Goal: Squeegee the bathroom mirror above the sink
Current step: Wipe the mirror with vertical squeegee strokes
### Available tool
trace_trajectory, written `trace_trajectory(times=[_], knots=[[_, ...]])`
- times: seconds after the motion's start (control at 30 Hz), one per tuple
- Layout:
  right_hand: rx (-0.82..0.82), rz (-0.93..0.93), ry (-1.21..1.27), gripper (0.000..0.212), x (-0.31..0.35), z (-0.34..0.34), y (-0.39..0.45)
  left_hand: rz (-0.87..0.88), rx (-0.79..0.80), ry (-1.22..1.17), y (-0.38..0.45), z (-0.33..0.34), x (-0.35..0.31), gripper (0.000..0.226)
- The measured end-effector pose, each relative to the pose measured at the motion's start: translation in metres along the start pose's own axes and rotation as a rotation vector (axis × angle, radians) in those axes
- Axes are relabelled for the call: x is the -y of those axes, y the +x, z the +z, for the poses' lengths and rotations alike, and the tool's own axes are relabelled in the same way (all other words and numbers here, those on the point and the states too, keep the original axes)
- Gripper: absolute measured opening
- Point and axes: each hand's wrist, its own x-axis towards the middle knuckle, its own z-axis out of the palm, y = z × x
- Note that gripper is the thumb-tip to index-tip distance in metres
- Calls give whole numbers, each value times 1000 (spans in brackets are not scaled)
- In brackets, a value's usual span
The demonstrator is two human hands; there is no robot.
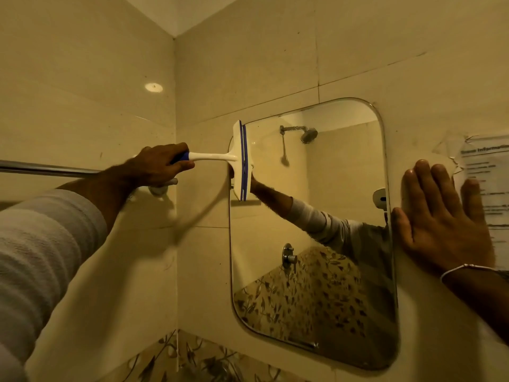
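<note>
Left hand [161, 164] outstretched, fingers [176, 161] clenched round blue grip of squeegee [241, 161]. Towel rail [41, 168] behind left wrist. Squeegee blade upright, right of fingers, pressed on upper-left edge of mirror [330, 188]. Right hand [443, 221] flat on wall tile just beside mirror's right edge, fingers straight, released. Taped notice [493, 175] behind fingertips.

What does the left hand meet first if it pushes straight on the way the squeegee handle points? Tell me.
The mirror. The left hand grips the squeegee by its handle, which points right toward the mirror's upper left edge. The blade already looks to lie on the glass there, though depth is unclear.
</note>
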Motion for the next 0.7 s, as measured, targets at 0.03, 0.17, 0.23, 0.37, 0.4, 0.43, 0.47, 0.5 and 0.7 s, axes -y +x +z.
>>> trace_trajectory(times=[0.03,0.17,0.23,0.37,0.4,0.43,0.47,0.5,0.7], knots=[[-2,2,3,77,0,0,0,-2,6,3,-1,0,2,22],[-9,-5,1,77,0,0,0,-15,15,19,-3,1,10,22],[-15,-4,4,77,0,-1,0,-29,16,14,-5,2,13,22],[-14,-1,7,76,0,0,0,-41,17,16,-9,4,19,21],[-12,-1,7,76,0,0,0,-46,19,20,-10,5,20,21],[-12,-1,7,76,0,0,0,-51,21,23,-10,5,21,21],[-12,-2,9,77,0,0,0,-54,23,23,-11,5,22,21],[-14,-2,11,77,0,0,0,-56,23,20,-11,6,23,21],[-12,0,6,76,0,0,0,-52,26,22,-10,8,27,23]])
